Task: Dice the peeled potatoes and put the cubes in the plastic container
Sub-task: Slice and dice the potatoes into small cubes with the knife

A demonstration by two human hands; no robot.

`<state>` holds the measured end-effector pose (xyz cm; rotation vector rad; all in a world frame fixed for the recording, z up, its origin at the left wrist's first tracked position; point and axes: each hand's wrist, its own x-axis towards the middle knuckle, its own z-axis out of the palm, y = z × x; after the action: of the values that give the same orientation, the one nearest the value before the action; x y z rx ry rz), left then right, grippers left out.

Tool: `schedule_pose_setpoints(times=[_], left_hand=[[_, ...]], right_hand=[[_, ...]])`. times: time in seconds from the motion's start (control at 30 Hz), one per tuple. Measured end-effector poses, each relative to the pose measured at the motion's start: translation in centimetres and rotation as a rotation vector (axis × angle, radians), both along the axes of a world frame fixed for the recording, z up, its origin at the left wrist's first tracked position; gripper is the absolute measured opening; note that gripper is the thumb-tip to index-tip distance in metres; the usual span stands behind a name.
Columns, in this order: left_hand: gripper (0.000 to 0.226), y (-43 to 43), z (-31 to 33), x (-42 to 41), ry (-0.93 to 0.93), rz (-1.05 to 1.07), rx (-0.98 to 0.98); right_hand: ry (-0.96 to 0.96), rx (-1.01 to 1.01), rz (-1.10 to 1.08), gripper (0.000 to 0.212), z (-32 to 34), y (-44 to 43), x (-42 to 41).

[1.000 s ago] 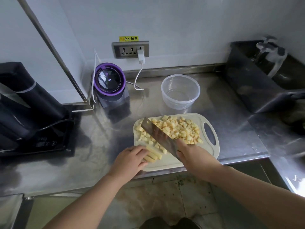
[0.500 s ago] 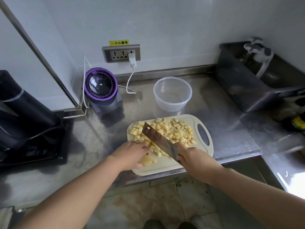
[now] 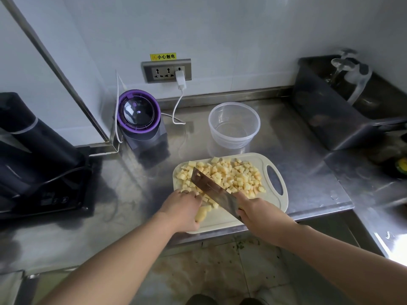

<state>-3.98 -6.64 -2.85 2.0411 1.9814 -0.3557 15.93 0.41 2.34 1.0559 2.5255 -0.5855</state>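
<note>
A pale cutting board [image 3: 273,201] lies at the steel counter's front edge with a heap of potato cubes [image 3: 235,177] on its far half. My right hand [image 3: 257,211] is shut on the handle of a cleaver [image 3: 211,190], whose blade slants across the board over the cubes. My left hand [image 3: 182,208] presses an uncut potato piece [image 3: 202,214] at the board's near left corner, beside the blade. A clear round plastic container [image 3: 234,126] stands just behind the board with nothing in it.
A purple-lidded appliance [image 3: 138,116] stands behind the board's left, its white cable plugged into the wall socket [image 3: 166,70]. A black device [image 3: 33,155] occupies the left counter. A dark bin [image 3: 343,106] sits at the right, next to a sink area.
My left hand slid back along the potato strips to a remaining uncut piece at the board's near left corner. The cleaver stays slanted over the board, and the view shifted slightly.
</note>
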Motion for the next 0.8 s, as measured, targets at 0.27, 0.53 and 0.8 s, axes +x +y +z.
schedule_pose_setpoints(times=[0.27,0.53,0.8], left_hand=[[0.050,-2.7,-0.7,3.3,-0.062,0.466,0.095],[0.048,-3.7,-0.5,3.3,-0.116,0.494,0.107],[0.049,-4.2,-0.7,3.0,-0.231,0.578,0.086]], right_hand=[[-0.101,-0.005,0.002,0.038,-1.1,-1.8,0.3],[-0.114,0.017,-0.029,0.043,-1.3,-2.8,0.9],[-0.132,0.017,-0.049,0.046,-1.3,-3.9,2.0]])
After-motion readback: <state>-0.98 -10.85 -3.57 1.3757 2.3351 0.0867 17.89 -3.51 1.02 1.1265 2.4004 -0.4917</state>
